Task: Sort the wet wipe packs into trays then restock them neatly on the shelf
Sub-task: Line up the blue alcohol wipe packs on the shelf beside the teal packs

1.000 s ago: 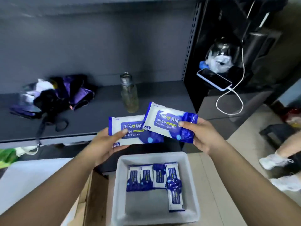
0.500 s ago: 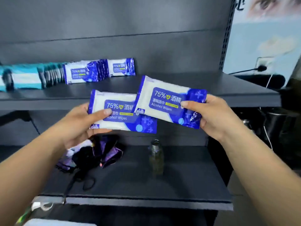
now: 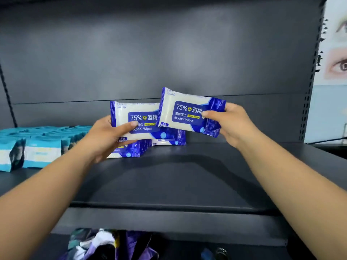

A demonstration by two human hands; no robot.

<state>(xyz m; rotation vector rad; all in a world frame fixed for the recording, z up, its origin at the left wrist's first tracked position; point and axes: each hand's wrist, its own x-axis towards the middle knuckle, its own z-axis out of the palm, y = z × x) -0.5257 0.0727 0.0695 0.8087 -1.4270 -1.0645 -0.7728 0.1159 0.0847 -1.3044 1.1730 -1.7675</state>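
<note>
We held a wipes pack (image 3: 129, 122) in our left hand (image 3: 105, 136) and another pack (image 3: 189, 111) in our right hand (image 3: 234, 122), above the shelf (image 3: 169, 177).

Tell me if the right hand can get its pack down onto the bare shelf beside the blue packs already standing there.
Probably yes. The right hand holds its alcohol wipe pack just above the shelf, whose surface right of the shelved blue packs looks bare. The left hand and its pack sit further left.

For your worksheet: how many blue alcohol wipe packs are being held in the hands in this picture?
2. One blue pack is in the left hand; the other pack is in the right hand, overlapping the first. More blue packs lie on the shelf behind, partly hidden.
</note>
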